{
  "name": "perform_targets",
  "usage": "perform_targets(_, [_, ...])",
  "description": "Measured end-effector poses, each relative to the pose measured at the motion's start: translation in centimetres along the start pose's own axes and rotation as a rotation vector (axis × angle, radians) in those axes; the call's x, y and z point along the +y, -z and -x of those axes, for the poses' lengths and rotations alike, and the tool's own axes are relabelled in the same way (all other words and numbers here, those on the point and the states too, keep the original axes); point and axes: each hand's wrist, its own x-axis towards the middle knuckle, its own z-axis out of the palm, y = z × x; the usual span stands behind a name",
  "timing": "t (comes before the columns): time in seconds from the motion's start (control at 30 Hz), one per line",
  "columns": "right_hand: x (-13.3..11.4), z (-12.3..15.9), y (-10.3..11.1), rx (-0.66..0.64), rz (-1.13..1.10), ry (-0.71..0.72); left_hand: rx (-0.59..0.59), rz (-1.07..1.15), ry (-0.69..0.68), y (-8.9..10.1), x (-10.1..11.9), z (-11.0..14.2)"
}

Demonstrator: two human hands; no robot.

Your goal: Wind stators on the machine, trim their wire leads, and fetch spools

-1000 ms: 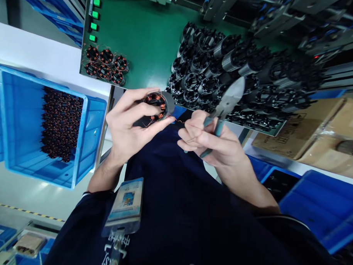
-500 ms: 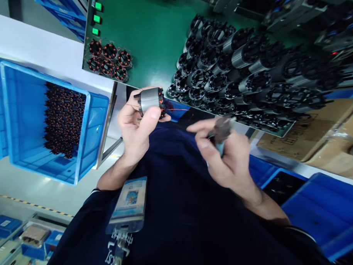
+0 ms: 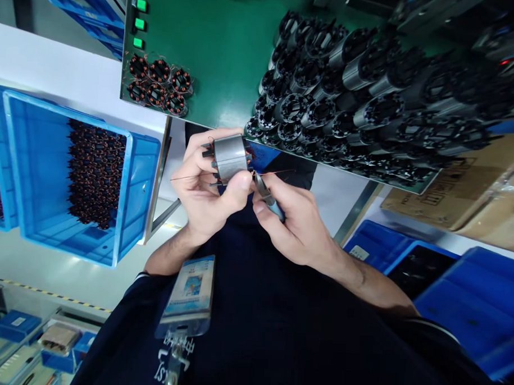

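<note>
My left hand [image 3: 206, 188] is closed around a motor stator [image 3: 230, 157], a grey metal ring with black plastic teeth and copper windings. Thin copper wires stick out from both of its ends. In my right hand [image 3: 296, 219] is a pair of wire cutters [image 3: 268, 198] with light blue handles. The jaws touch or nearly touch the stator's right end, close to the left thumb, where a wire comes out. Whether the jaws are closed on the wire I cannot tell.
Several wound stators [image 3: 159, 71] stand on the green bench mat [image 3: 220, 51] at the left. Many bare stators [image 3: 305, 73] are stacked on the right. A blue crate [image 3: 41, 207] of wound stators sits at far left. Cardboard boxes [image 3: 434, 190] and blue bins [image 3: 481, 301] lie to the right.
My right hand has moved left with the wire cutters, bringing their jaws to the stator's right end. The left hand and stator have shifted slightly right and down.
</note>
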Motion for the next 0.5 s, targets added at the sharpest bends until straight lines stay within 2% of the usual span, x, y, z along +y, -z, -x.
perform_targets(0.2, [0.2, 0.1, -0.3, 0.0, -0.045, -0.009, -0.009, 0.029, 0.103, 0.2, -0.5, 0.8])
perform_targets(0.3, [1.1, 0.1, -0.6, -0.017, -0.062, -0.044, 0.012, 0.101, 0.166, 0.1, -1.4, 1.1])
perform_targets(0.4, [3.4, -0.2, -1.5, -0.028, -0.062, -0.13, 0.083, 0.161, 0.247, -0.8, -3.9, 1.7])
perform_targets(0.5, [7.1, -0.8, -2.6, -0.061, -0.016, -0.305, 0.201, 0.265, 0.427, -2.2, -7.4, 2.8])
